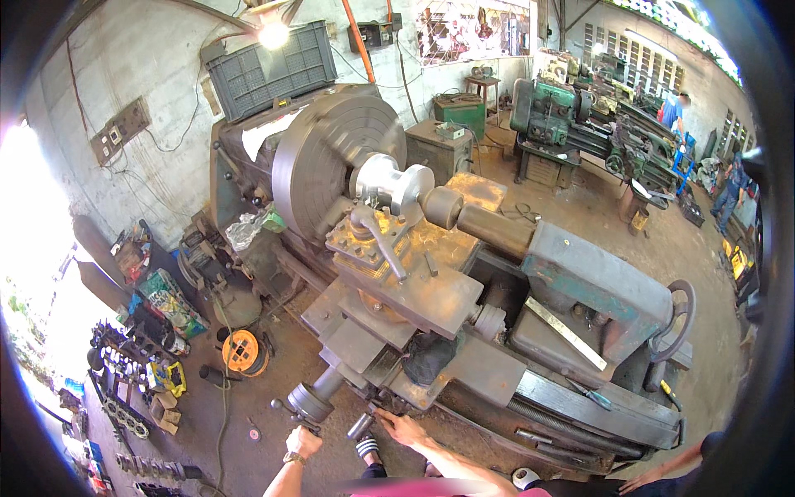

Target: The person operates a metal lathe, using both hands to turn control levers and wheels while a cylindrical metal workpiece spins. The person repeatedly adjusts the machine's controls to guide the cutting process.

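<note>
A large lathe fills the middle. My left hand (304, 442) is closed round a crank handle beside the cross-slide handwheel (311, 403), below the carriage. My right hand (404, 429) reaches to the carriage's front, its fingers at a small dark lever (377, 409) next to a metal cylinder (362, 426); the fingertips are partly hidden. Above, a shiny flanged metal workpiece (385, 180) sits between the big round chuck (310, 161) and the tailstock centre (441, 207). The tool post (368, 236), with its angled clamping handle, stands close to the workpiece.
The tailstock (596, 277) and its handwheel (675, 321) are at the right. A black cloth (431, 358) lies on the carriage. Another person's arm (675, 464) shows at lower right. An orange reel (246, 352) and engine parts (124, 356) are on the left floor.
</note>
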`<state>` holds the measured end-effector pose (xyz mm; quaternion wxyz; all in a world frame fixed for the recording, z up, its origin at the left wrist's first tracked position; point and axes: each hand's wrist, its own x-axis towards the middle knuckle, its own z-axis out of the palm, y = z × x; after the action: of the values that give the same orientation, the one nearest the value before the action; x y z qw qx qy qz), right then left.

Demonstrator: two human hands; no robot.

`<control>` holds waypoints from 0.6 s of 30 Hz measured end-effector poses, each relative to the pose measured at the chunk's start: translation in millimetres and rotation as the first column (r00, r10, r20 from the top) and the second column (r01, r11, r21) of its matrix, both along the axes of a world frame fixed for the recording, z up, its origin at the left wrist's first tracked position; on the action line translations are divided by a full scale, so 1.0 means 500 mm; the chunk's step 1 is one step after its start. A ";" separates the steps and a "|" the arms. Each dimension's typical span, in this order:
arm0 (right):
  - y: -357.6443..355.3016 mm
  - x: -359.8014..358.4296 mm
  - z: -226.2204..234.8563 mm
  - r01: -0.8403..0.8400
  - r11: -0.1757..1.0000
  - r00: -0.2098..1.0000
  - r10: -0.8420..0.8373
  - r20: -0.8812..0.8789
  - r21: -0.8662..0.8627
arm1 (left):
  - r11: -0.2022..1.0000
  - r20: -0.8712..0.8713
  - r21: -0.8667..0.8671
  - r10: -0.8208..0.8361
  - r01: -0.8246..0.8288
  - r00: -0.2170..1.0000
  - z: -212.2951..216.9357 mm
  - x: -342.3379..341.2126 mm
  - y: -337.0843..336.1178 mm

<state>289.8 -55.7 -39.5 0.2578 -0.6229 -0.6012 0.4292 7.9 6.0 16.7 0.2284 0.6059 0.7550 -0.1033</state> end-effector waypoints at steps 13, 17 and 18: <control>-0.002 -0.004 -0.013 0.045 0.989 0.998 -0.049 0.028 0.139 | 1.000 0.013 0.013 -0.014 0.014 1.000 0.006 0.003 -0.002; 0.007 -0.001 -0.020 -0.037 0.999 0.998 0.038 0.057 -0.013 | 1.000 0.005 -0.026 -0.013 0.013 1.000 0.003 0.001 -0.002; 0.010 -0.005 -0.018 -0.031 0.999 0.997 0.033 0.073 -0.026 | 1.000 -0.004 -0.013 -0.009 0.009 1.000 0.003 0.000 -0.002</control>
<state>287.4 -50.8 -48.7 0.2209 -0.6315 -0.6149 0.4175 8.0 5.2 18.3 0.2303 0.6075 0.7522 -0.1102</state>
